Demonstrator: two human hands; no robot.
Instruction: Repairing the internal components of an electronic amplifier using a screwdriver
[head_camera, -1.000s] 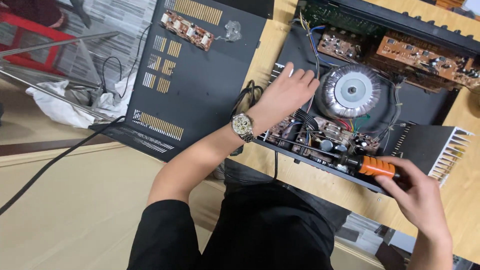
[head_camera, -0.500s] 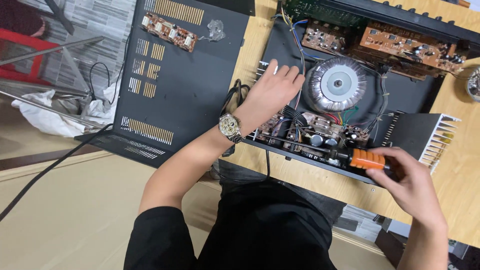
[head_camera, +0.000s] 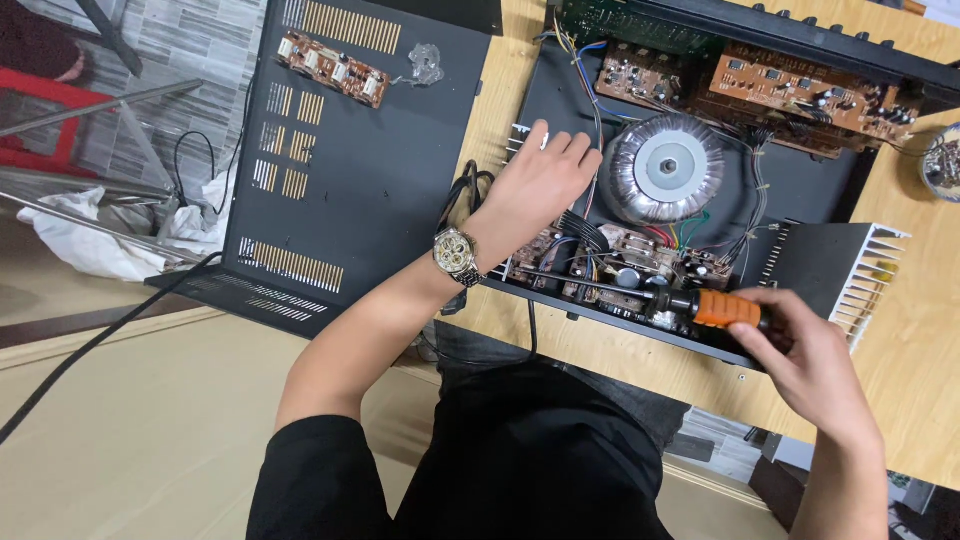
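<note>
Opened amplifier chassis (head_camera: 800, 215), black, lid off, lying on a wooden bench (head_camera: 920, 340). Left hand (head_camera: 540, 180): flat, fingers loosely spread, palm down on the chassis's left edge beside the round toroidal transformer (head_camera: 665, 168); grips nothing; metal wristwatch (head_camera: 457, 255) on the wrist. Right hand (head_camera: 810, 355): closed around the orange-and-black handle of a screwdriver (head_camera: 690, 303), whose thin shaft runs leftward over the small circuit board (head_camera: 620, 265) along the chassis's near wall. Brown circuit boards (head_camera: 800, 95) at the far side; finned heat sink (head_camera: 868, 275) at the right. Removed black cover (head_camera: 350, 150) lies left of the chassis, carrying a small brown board (head_camera: 332, 68).
</note>
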